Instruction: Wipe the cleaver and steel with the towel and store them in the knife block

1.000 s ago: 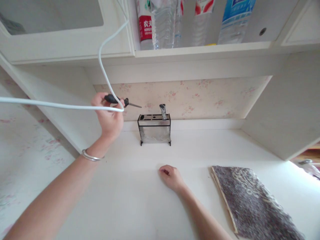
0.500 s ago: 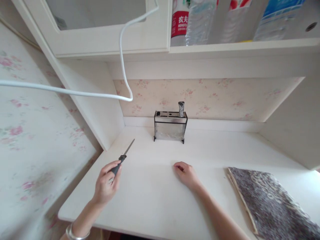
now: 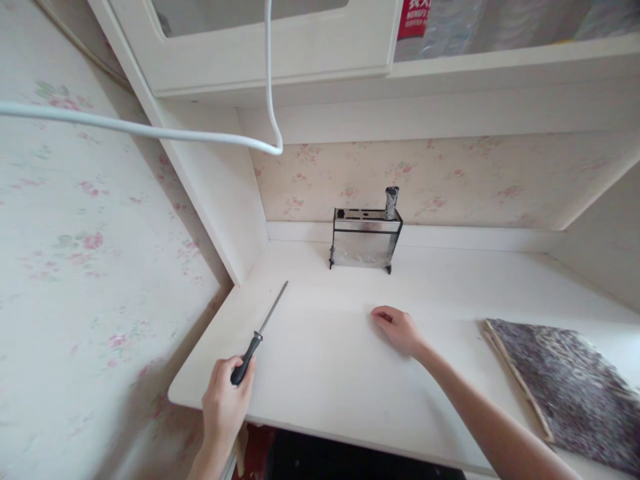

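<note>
Floral wallpaper (image 3: pixel 115 267) and a white desktop (image 3: pixel 320 373) surround two bare hands set well apart. At left, the left hand (image 3: pixel 227 397) wraps its fingers around the black handle of one sharpening steel (image 3: pixel 249 358), whose slim metal rod slants away over the desktop's left part; whether the tip touches the surface cannot be told. Both forearms are cut off at the bottom edge. The right hand (image 3: pixel 399 331) rests on the desktop, fingers curled together in a loose fist, the inside of the curl too dark to make out. Beyond the hands, near the back wall, stands one black-framed knife block (image 3: pixel 365 245), a single mottled black-and-grey handle (image 3: pixel 391 202) rising from the right end of its slotted top; cloudy panels obscure its inside. At right lies one fuzzy grey-brown cloth (image 3: pixel 575 380) with a pale border, cropped by the frame. Overhead, one white cable (image 3: pixel 190 135) enters from the left, bends sharply and climbs past a white cabinet (image 3: pixel 320 60). On an open shelf (image 3: pixel 500 64), one red label (image 3: pixel 414 19) reads "NONGFU," its Chinese characters sliced by the top edge, the line below too blurred to read. Clear bottles (image 3: pixel 450 27) beside it overlap, their number hard to count.
</note>
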`<move>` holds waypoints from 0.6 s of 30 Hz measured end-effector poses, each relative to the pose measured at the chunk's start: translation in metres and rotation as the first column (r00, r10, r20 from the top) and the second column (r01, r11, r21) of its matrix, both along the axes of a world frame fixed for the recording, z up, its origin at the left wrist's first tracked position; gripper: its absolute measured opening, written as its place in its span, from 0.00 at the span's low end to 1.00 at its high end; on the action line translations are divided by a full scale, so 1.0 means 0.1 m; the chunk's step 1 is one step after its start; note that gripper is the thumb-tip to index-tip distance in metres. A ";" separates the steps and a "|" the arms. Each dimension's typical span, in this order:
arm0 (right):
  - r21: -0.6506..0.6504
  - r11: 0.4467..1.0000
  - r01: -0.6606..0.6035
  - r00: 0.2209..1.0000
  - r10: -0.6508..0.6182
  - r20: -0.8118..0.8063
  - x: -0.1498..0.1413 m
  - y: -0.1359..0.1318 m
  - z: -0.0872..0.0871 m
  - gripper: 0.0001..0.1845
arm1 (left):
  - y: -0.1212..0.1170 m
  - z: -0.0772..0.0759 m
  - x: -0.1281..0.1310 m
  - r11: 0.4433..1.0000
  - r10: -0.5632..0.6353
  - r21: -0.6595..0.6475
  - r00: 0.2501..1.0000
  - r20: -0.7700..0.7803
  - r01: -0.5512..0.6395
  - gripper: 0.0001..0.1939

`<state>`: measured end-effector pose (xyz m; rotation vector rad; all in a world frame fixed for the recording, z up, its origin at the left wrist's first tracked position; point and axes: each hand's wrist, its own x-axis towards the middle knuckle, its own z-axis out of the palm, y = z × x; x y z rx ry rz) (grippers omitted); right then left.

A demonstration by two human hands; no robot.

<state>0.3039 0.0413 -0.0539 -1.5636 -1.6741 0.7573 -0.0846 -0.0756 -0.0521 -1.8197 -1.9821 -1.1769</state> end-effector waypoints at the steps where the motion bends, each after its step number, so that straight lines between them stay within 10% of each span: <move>1: -0.025 1.000 -0.006 1.000 0.006 -0.023 0.01 0.04 0.06 0.10 | 0.00 -0.04 -0.01 0.999 0.015 -0.034 1.000 -0.023 -0.016 0.08; 12: 0.149 0.953 0.262 0.957 -0.236 -0.171 0.34 1.18 1.65 0.23 | 0.08 -0.09 0.01 0.988 0.057 -0.139 0.992 -0.112 -0.073 0.13; 18: 0.157 0.933 0.324 0.946 -0.324 -0.027 0.31 1.69 2.08 0.38 | 0.08 -0.12 -0.01 0.983 0.069 -0.163 0.992 -0.108 -0.086 0.15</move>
